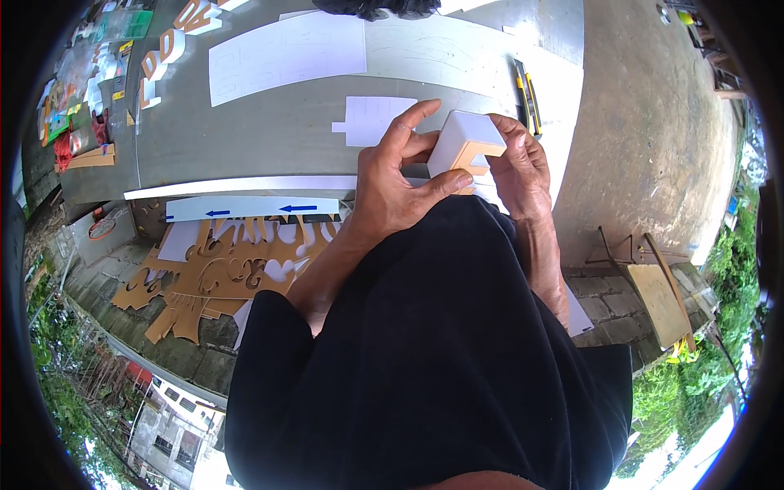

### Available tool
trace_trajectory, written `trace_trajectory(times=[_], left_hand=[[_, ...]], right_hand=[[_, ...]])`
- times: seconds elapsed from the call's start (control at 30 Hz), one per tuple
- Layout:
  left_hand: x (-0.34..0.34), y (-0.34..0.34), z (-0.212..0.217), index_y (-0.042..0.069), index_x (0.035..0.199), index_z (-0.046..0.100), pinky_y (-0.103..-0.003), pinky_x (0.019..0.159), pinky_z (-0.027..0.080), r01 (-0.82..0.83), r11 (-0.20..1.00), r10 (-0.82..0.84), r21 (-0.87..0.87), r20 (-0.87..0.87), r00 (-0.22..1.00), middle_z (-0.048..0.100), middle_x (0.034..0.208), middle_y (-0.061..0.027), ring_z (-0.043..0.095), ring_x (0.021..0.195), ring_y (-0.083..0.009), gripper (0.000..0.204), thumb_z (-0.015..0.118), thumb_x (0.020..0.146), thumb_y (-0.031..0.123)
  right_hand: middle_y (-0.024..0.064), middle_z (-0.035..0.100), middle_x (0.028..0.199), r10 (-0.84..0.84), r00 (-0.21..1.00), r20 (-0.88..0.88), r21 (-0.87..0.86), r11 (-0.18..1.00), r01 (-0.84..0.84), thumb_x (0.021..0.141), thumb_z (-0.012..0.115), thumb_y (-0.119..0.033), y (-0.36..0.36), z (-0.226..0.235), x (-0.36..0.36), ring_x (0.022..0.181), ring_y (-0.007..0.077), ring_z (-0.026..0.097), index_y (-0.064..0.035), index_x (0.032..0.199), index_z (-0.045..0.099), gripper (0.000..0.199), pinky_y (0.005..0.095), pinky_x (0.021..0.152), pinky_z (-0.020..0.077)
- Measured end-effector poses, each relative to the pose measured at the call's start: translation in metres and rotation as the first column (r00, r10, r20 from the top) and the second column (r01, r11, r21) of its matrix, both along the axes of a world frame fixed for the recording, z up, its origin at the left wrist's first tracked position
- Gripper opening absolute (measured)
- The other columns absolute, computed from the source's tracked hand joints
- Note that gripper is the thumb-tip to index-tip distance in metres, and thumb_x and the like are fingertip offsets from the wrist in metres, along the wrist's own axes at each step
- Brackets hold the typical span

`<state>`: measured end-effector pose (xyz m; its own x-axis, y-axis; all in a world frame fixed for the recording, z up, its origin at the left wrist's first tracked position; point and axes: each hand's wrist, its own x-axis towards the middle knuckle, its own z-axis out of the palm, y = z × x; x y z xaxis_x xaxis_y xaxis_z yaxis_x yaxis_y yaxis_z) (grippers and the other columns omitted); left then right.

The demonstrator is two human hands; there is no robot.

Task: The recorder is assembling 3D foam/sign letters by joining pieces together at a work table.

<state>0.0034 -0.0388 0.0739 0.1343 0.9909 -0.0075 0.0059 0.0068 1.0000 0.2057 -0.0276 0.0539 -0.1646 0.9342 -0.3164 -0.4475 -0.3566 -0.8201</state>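
A block letter [464,135] with smooth white sides and a tan face edge is raised between my hands, in front of my dark shirt. My left hand [385,181] has its thumb pressed on the letter's lower tan part. Its index finger sticks up clear of the letter, while another finger touches the white left side. My right hand [523,167] grips the opposite side, thumb near the upper right corner; some of its fingers are hidden behind. Beyond the left fingers, a small white notched sheet [371,121] lies on the grey table [269,131].
Two yellow-and-black box cutters [529,98] lie right of the hands. A long marked white sheet [290,53] spans the far side. Similar block letters [167,53] stand far left, beside plastic-wrapped clutter [90,82]. Cut-out tan board scraps [212,278] lie below the table's near edge.
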Motion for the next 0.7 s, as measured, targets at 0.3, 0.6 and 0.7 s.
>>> trace_trajectory(times=[0.3, 0.6, 0.7], left_hand=[[-0.01, 0.002, -0.006, -0.004, 0.144, 0.044, -0.038, 0.091, 0.058, 0.072, 0.983, -0.02, -0.169, 0.294, 0.955, 0.071, 0.113, -0.0233, 0.072, 0.103, -0.0286, 0.078, 0.085, 0.08, 0.012], [-0.018, 0.003, -0.029, -0.01, 0.138, 0.051, -0.034, 0.092, 0.056, 0.188, 0.933, 0.039, -0.307, 0.606, 0.795, 0.072, 0.113, -0.0218, 0.071, 0.104, -0.0232, 0.062, 0.079, 0.085, 0.007], [-0.017, 0.002, -0.029, -0.009, 0.138, 0.051, -0.035, 0.092, 0.056, 0.184, 0.929, 0.056, -0.32, 0.615, 0.786, 0.073, 0.111, -0.0212, 0.071, 0.103, -0.0227, 0.062, 0.079, 0.085, 0.009]], right_hand=[[0.0114, 0.071, 0.11, 0.031, 0.996, 0.087, 0.127, 0.991, -0.042, 0.094, 0.071, -0.032, 0.001, 0.006, -0.001, 0.103, 0.0213, 0.064, -0.0002, 0.126, 0.065, 0.045, 0.0407, 0.095, 0.0488], [0.0125, 0.076, 0.095, 0.003, 0.977, 0.211, 0.149, 0.988, -0.035, 0.095, 0.069, -0.014, 0.01, 0.017, -0.009, 0.083, 0.0163, 0.065, -0.0019, 0.113, 0.073, 0.022, 0.0327, 0.083, 0.0546], [0.0129, 0.076, 0.094, 0.015, 0.974, 0.224, 0.148, 0.988, -0.05, 0.095, 0.069, -0.013, 0.01, 0.017, -0.007, 0.083, 0.0158, 0.064, -0.0024, 0.112, 0.073, 0.021, 0.0325, 0.083, 0.0548]])
